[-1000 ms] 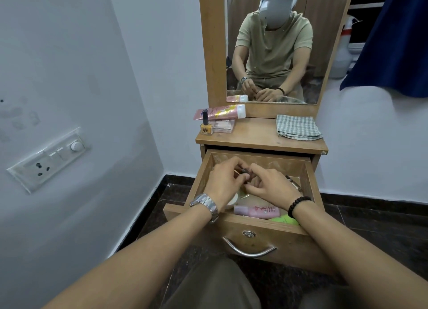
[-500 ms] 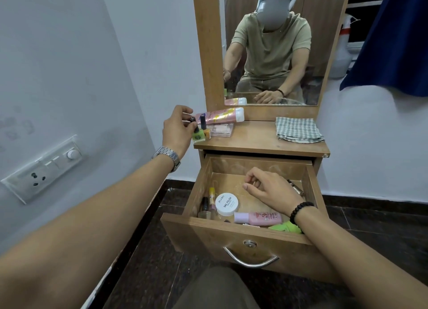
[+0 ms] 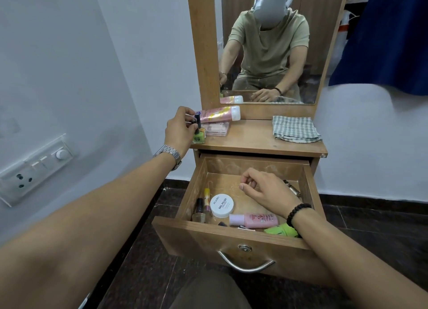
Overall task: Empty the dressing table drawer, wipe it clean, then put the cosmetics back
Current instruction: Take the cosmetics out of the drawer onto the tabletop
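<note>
While the drawer point(image 3: 234, 235) stands pulled out with most of its cosmetics inside, the left hand point(image 3: 179, 132) is up at the left edge of the dressing table top point(image 3: 254, 139), fingers curled round the dark cap of a green nail polish bottle point(image 3: 199, 136) whose base appears to sit on the wood. A yellow nail polish bottle stands right behind it, beside a flat palette point(image 3: 216, 129) and a pink tube point(image 3: 218, 112) lying on its side. Small glass bottles like this are light but slick and breakable, so pinching the cap or neck and setting them down upright seems safest.

Over the drawer floor hovers the right hand point(image 3: 266, 190), fingers loosely curled and holding nothing that shows. Below it, against the front wall, lie a white nail polish remover jar point(image 3: 221, 205), a pink bottle point(image 3: 253, 220), a green container point(image 3: 281, 230) and a few slim bottles point(image 3: 203, 206). The jar is best lifted by its rim, the pink bottle round its body. A checked cloth point(image 3: 295, 129) waits folded on the top.
</note>
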